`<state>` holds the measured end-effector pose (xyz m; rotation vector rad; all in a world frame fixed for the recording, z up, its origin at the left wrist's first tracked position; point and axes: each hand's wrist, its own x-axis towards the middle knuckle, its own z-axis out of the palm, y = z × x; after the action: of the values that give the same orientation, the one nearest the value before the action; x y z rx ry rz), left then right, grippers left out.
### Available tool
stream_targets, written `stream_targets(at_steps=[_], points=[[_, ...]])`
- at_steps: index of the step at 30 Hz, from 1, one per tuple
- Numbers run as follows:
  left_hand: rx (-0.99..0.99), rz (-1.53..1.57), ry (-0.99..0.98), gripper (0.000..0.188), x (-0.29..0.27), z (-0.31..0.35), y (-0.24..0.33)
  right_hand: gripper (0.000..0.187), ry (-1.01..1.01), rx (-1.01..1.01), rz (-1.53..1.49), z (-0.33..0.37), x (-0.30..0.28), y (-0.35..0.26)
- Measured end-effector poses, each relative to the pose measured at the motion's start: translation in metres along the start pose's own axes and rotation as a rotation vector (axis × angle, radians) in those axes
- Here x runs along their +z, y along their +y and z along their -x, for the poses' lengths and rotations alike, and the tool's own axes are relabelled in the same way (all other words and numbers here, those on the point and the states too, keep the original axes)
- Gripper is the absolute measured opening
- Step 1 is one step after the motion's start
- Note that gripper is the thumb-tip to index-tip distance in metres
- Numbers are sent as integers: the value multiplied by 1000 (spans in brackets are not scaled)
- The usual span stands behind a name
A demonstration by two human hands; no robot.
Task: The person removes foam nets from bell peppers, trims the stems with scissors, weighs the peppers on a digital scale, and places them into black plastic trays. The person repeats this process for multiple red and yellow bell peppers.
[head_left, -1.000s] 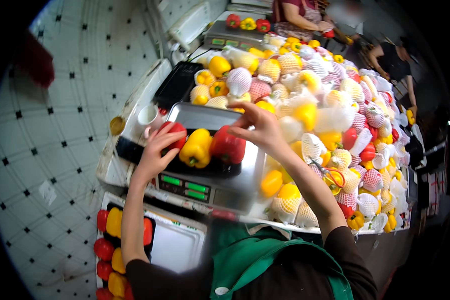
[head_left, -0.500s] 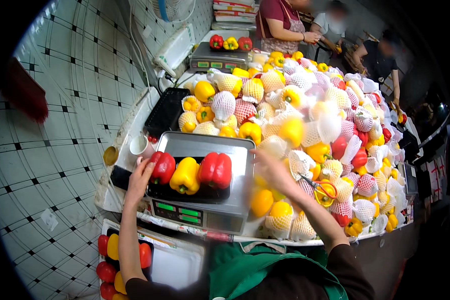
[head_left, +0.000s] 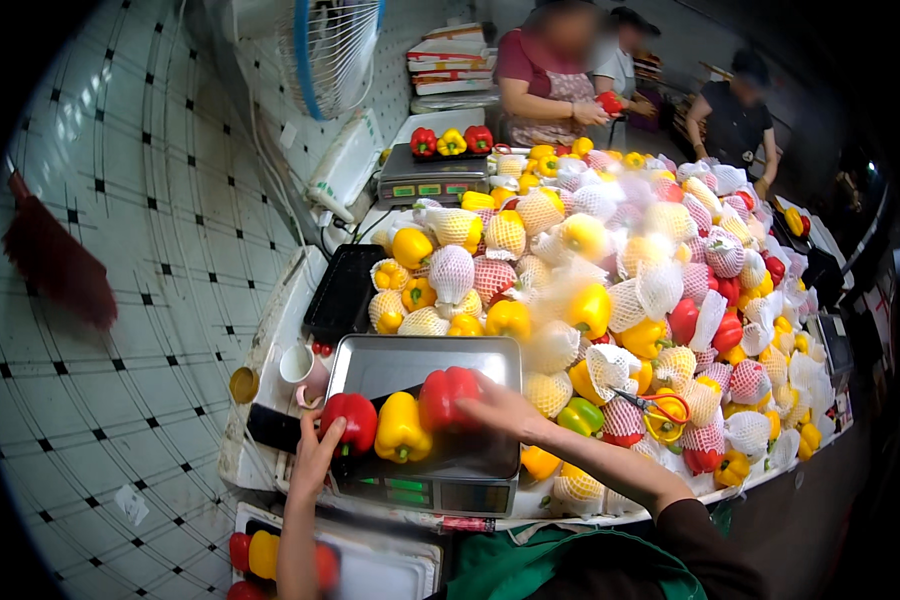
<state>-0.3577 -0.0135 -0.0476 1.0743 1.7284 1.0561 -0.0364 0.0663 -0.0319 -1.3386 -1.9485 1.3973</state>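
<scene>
Three bell peppers sit in a row in a black tray on a metal-topped weighing scale (head_left: 423, 352): a left red pepper (head_left: 349, 420), a yellow pepper (head_left: 402, 428) and a right red pepper (head_left: 448, 398). The tray is mostly hidden under them. My left hand (head_left: 315, 458) is closed at the row's left end, thumb and fingers on the left red pepper. From the other side, my right hand (head_left: 507, 410) curls its fingers against the right red pepper. Its fingertips are slightly blurred.
Right of the scale lies a large heap of peppers (head_left: 590, 310), many in foam nets, with orange-handled scissors (head_left: 660, 405) on top. A cup (head_left: 305, 370), black trays (head_left: 345, 290) and a second scale (head_left: 433, 180) stand nearby. Co-workers (head_left: 545, 95) stand beyond the heap.
My right hand has come left from the heap's edge onto the right red pepper. A green pepper now shows beside the scale. My left hand stays at the left red pepper. The view has shifted.
</scene>
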Motion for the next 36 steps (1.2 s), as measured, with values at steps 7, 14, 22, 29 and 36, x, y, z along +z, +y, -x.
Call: stream_targets(at_steps=[7,14,22,29,36], points=[[-32,224,25,49,22,38,19,86,82,4,-1,11,-12,11],[295,253,-56,68,86,106,39,87,258,-227,-58,127,-61,40],[263,160,-441,90,148,164,7,95,351,-40,-327,271,-50,112],[253,139,-519,97,171,183,-18,96,430,-62,-396,320,-30,140],[182,174,-480,98,199,196,-11,96,421,-7,-504,326,-43,155]])
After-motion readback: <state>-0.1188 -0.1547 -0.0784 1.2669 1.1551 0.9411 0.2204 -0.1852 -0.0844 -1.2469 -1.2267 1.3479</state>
